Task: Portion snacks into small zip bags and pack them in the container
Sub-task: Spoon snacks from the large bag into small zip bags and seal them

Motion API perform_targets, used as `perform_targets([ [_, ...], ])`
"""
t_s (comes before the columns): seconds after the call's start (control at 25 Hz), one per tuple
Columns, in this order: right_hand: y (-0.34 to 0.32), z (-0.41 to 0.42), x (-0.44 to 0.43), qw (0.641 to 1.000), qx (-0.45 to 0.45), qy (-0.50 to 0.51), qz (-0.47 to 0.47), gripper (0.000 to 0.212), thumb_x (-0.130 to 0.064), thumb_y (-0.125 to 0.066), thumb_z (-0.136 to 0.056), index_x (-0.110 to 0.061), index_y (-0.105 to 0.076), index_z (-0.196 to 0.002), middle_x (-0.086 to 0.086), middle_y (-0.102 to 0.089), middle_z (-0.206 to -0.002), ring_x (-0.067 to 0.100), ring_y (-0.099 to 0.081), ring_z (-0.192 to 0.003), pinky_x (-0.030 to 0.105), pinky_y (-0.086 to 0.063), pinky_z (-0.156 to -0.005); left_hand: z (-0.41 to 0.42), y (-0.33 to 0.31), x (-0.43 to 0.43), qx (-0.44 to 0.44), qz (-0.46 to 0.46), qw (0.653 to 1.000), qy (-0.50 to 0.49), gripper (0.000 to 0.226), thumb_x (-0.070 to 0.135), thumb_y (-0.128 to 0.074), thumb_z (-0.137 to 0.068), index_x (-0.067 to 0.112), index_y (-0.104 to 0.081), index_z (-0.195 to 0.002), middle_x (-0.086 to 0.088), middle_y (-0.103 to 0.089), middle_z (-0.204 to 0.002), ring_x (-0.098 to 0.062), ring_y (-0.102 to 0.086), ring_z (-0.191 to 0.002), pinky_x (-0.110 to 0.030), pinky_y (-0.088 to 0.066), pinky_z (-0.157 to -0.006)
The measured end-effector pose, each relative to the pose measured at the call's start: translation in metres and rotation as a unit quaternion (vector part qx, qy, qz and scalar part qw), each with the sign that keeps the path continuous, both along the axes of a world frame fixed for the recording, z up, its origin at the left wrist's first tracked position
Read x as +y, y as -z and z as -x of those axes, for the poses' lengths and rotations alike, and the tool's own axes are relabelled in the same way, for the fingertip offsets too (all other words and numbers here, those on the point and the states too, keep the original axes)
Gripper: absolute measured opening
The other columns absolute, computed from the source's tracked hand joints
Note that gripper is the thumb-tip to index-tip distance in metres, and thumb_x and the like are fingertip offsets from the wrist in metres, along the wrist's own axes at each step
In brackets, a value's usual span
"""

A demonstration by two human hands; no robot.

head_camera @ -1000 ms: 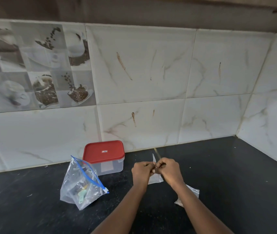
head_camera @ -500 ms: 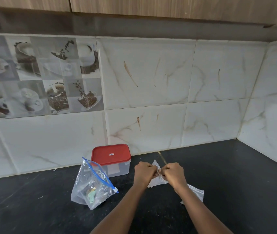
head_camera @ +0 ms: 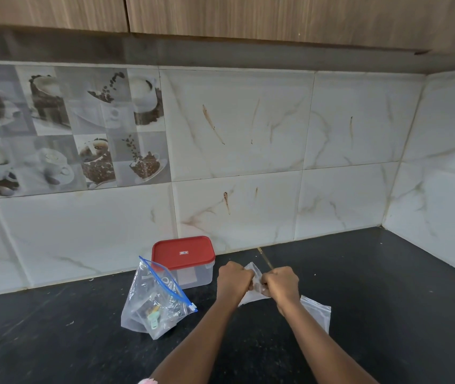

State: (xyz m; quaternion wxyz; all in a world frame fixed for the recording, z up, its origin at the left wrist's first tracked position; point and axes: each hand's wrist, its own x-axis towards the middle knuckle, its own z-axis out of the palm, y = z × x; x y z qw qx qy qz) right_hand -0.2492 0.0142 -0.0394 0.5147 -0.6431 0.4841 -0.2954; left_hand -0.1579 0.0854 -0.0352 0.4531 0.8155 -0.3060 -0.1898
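Here, at lower centre of the frame, our left hand and right hand both pinch a small zip bag, fingers curled on its top edge, just right of the red-lidded container. We judge the film light, limp and slippery; the stiffer zip strip looks the best hold.

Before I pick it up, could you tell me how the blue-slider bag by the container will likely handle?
The blue-slider bag looks floppy: thin, crinkled clear film. Probably light, with only a few small items at its bottom. Standing peaked, it may slump if nudged.
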Motion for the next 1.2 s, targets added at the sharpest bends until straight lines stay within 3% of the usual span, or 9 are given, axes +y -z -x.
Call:
perform_targets([
  [0.12,0.001,0.007,-0.003,1.0,0.003,-0.001,0.014,0.009,0.005,-0.062,-0.076,0.007,-0.065,-0.068,0.014,-0.065,-0.069,0.029,-0.071,-0.071,0.04,-0.06,-0.072,-0.004,0.004,0.007,-0.02,0.004,1.0,-0.001,0.036,0.015,-0.054,-0.084,0.014,-0.055,-0.048,-0.006,-0.062,-0.06,-0.015,-0.058,-0.058,-0.028,-0.052,-0.07],
  [0.24,0.003,0.011,0.01,0.967,0.117,-0.09,0.205,0.018,0.002,-0.057,-0.083,-0.011,-0.057,-0.07,0.001,-0.06,-0.071,0.015,-0.061,-0.066,0.024,-0.049,-0.062,-0.004,0.008,0.008,-0.079,-0.027,0.996,0.02,0.029,0.026,-0.054,-0.087,0.014,-0.053,-0.061,-0.002,-0.057,-0.068,-0.013,-0.051,-0.063,-0.021,-0.039,-0.058],
  [0.36,0.011,0.006,0.013,0.917,0.164,-0.155,0.329,0.016,-0.001,-0.055,-0.086,-0.002,-0.068,-0.076,0.006,-0.068,-0.082,0.018,-0.061,-0.072,0.027,-0.047,-0.067,0.0,0.011,0.006,-0.147,0.001,0.987,0.063,0.028,0.026,-0.053,-0.087,0.004,-0.062,-0.072,-0.003,-0.053,-0.086,-0.014,-0.047,-0.079,-0.023,-0.034,-0.068],
  [0.52,0.004,0.006,0.009,0.953,0.113,-0.16,0.229,0.027,0.003,-0.051,-0.086,-0.006,-0.076,-0.087,0.004,-0.066,-0.071,0.012,-0.057,-0.064,0.018,-0.048,-0.061,-0.001,0.012,0.016,-0.227,0.059,0.964,0.124,0.043,0.044,-0.049,-0.077,0.005,-0.066,-0.086,0.001,-0.05,-0.125,-0.012,-0.044,-0.113,-0.024,-0.035,-0.096],
  [0.64,-0.002,0.009,0.012,0.976,0.041,-0.17,0.127,0.036,0.011,-0.046,-0.086,-0.013,-0.072,-0.081,-0.003,-0.062,-0.068,0.007,-0.058,-0.063,0.008,-0.048,-0.054,-0.006,0.011,0.028,-0.254,0.031,0.947,0.196,0.067,0.056,-0.056,-0.069,0.018,-0.047,-0.123,0.006,-0.039,-0.14,-0.012,-0.029,-0.134,-0.038,-0.009,-0.118],
  [0.76,0.0,0.01,0.009,0.977,0.006,-0.207,0.055,0.039,0.013,-0.045,-0.085,-0.01,-0.074,-0.093,0.006,-0.071,-0.087,0.021,-0.068,-0.083,0.033,-0.06,-0.073,-0.01,0.011,0.034,-0.293,-0.039,0.927,0.233,0.09,0.056,-0.071,-0.069,0.023,-0.028,-0.141,0.006,-0.036,-0.144,-0.011,-0.026,-0.138,-0.045,0.007,-0.119],
  [1.0,0.0,0.018,0.008,0.96,-0.103,-0.211,-0.155,0.022,-0.005,-0.052,-0.083,-0.004,-0.071,-0.093,0.015,-0.066,-0.099,0.025,-0.062,-0.087,0.03,-0.052,-0.062,-0.008,0.019,0.034,-0.307,-0.021,0.932,0.193,0.07,0.05,-0.069,-0.077,0.02,-0.042,-0.134,0.003,-0.049,-0.135,-0.012,-0.042,-0.126,-0.045,-0.018,-0.116],
  [1.08,0.002,0.019,0.005,0.961,-0.093,-0.222,-0.133,0.017,-0.017,-0.064,-0.082,-0.005,-0.072,-0.091,0.015,-0.069,-0.1,0.026,-0.064,-0.092,0.032,-0.053,-0.069,-0.01,0.024,0.034,-0.301,-0.023,0.936,0.183,0.067,0.046,-0.07,-0.077,0.02,-0.043,-0.133,0.003,-0.049,-0.134,-0.013,-0.044,-0.124,-0.044,-0.022,-0.115],
  [1.2,-0.001,0.018,0.004,0.966,-0.103,-0.221,-0.085,0.005,-0.011,-0.07,-0.081,-0.007,-0.073,-0.08,0.012,-0.07,-0.092,0.028,-0.064,-0.097,0.039,-0.051,-0.081,-0.009,0.029,0.034,-0.269,-0.008,0.948,0.17,0.063,0.037,-0.071,-0.078,0.018,-0.044,-0.131,0.001,-0.051,-0.132,-0.013,-0.046,-0.119,-0.033,-0.031,-0.11],
])
